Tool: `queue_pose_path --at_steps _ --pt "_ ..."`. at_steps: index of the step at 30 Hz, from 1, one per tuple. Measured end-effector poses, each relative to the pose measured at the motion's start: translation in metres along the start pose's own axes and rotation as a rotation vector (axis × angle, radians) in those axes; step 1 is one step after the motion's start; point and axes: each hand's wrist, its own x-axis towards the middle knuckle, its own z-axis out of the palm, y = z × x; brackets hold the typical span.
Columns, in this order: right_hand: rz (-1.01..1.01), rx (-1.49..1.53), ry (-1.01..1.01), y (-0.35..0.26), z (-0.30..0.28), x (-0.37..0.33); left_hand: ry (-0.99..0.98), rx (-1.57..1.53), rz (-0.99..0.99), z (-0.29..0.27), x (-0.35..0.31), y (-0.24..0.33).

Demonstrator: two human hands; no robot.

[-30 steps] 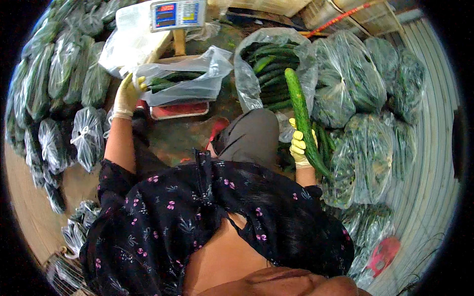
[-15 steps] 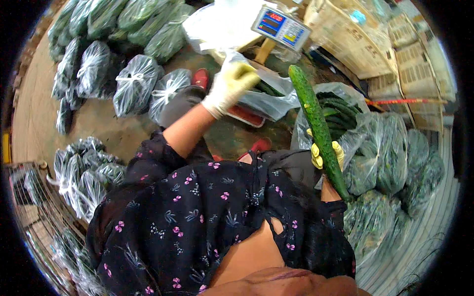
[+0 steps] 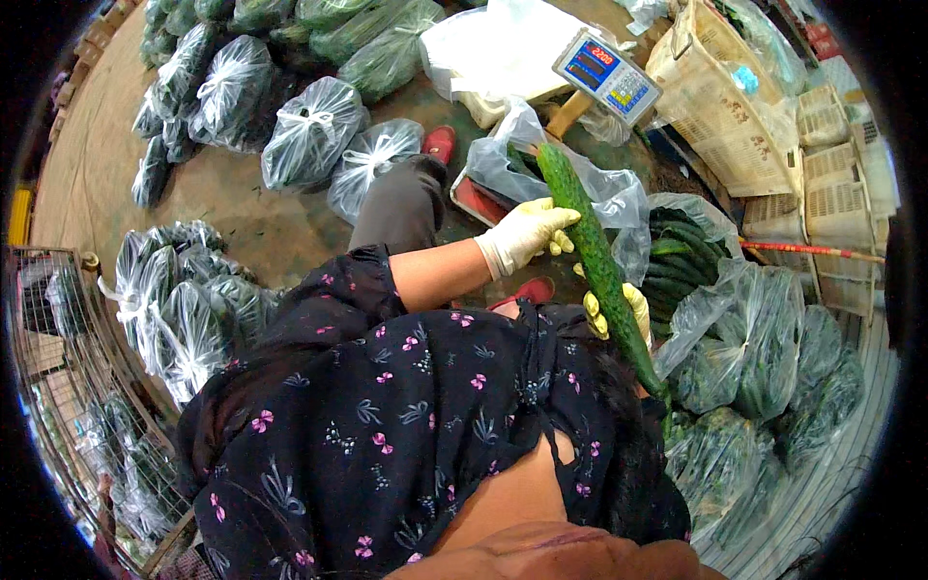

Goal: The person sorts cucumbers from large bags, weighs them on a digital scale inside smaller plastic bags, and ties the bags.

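Note:
A long green cucumber (image 3: 592, 253) slants across the space before me, its far end near an open clear bag and its stem end close to my right side. My right hand (image 3: 630, 311), in a pale yellow glove, is closed round its lower half from underneath. Against its left edge, higher up, my gloved left hand (image 3: 530, 235) has its fingers bent and pinching at the skin. Behind the cucumber, the open plastic bag (image 3: 619, 198) lies over a red tray (image 3: 480, 205); what is inside is mostly hidden. More cucumbers (image 3: 677, 259) fill another open bag to the right.
A digital scale display (image 3: 604, 75) stands beyond the bag, beside white sheeting (image 3: 498, 43). Tied bags (image 3: 314, 130) of cucumbers crowd the far left, with more bags (image 3: 744, 338) at right. Plastic crates (image 3: 720, 116) stand far right; a wire cage (image 3: 87, 387) is near left.
My left hand has come down and right from near the tray to the cucumber. The cucumber stays in my right hand. The whole view has shifted.

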Motion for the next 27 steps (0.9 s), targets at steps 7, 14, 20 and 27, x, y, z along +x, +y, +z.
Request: queue_pose_path --at_steps 7,14,20,27 --pt "-0.024 0.043 -0.009 0.018 0.003 -0.009 -0.005 0.045 0.052 0.008 -0.018 -0.002" --pt "-0.044 -0.143 0.101 0.022 0.003 -0.010 0.004 0.140 0.076 0.005 -0.024 -0.004" --pt "-0.099 -0.313 0.174 0.021 0.022 -0.013 -0.037 0.070 0.092 0.007 -0.028 -0.003" --pt "-0.015 -0.028 0.011 0.023 0.012 -0.018 -0.218 0.183 -0.044 -0.006 -0.021 -0.003"
